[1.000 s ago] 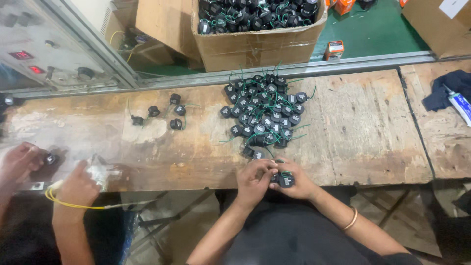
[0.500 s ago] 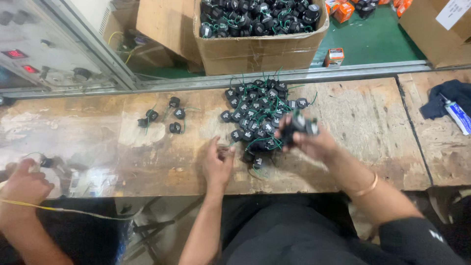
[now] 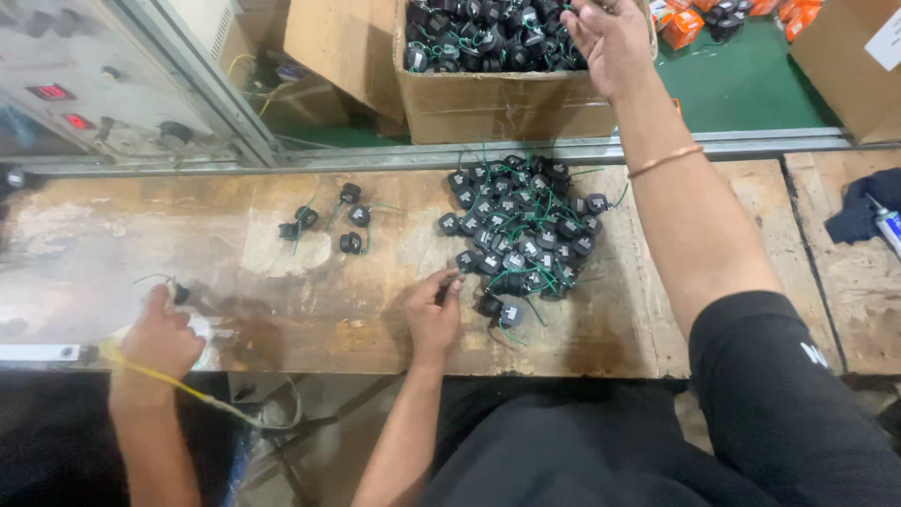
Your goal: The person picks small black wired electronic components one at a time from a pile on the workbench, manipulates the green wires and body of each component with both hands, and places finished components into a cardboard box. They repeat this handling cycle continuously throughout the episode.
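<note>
Risen from the pile (image 3: 521, 235), right hand (image 3: 610, 38) spreads open over the carton (image 3: 507, 103); left hand (image 3: 434, 310) rests loosely curled, empty.

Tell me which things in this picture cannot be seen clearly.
- Head view: the right hand reaches over the brown cardboard box; the top edge cuts its fingers, so any grip is unknown.
- The left hand rests by the pile of small black round parts with green wires; whether it holds one is unclear.
- The co-worker's hand hides what it grips.
</note>
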`<state>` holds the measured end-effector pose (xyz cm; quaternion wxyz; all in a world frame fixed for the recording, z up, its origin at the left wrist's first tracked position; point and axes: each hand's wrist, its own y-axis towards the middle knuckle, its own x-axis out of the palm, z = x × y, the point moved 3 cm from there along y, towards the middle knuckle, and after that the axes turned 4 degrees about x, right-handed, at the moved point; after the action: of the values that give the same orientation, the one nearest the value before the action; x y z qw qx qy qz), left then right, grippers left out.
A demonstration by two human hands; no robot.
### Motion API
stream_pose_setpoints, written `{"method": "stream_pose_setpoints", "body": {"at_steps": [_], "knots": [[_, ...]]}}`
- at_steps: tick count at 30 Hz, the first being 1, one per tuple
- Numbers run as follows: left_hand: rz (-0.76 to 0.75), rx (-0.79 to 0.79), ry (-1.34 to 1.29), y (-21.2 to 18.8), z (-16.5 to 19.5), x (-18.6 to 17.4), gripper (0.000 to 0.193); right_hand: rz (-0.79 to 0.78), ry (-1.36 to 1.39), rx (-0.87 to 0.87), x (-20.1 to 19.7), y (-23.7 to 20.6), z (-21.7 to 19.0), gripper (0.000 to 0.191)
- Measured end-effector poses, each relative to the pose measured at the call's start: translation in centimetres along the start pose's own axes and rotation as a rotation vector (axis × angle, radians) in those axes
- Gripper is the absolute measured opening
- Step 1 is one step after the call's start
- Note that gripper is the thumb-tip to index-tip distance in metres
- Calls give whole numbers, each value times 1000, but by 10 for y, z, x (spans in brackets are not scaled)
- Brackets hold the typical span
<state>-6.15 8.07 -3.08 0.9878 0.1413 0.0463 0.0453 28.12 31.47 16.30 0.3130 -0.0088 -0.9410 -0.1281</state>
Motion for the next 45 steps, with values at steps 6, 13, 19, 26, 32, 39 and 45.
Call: {"method": "stream_pose_setpoints", "body": {"at_steps": [6,13,19,26,32,39,45], "knots": [[-56,-67,10,-1,12,-3,15,-168,-122,168,4,-160,11,22],[-102,579,-23,-19,78,0,22,-297,-439,351,3,-344,50,35],[-316,847,25,-34,107,48,22,-282,-1087,170,19,-394,108,68],[-252,917,11,-29,109,53,24,-376,-1312,7,32,-391,113,45],[-212,830,314,-31,100,-6,32,-341,-1044,143,23,-388,107,48],[-288,437,515,-32,54,-40,18,-285,-628,349,2,-396,123,41],[86,298,50,-42,57,-18,36,-240,-436,293,-12,-393,124,58]]}}
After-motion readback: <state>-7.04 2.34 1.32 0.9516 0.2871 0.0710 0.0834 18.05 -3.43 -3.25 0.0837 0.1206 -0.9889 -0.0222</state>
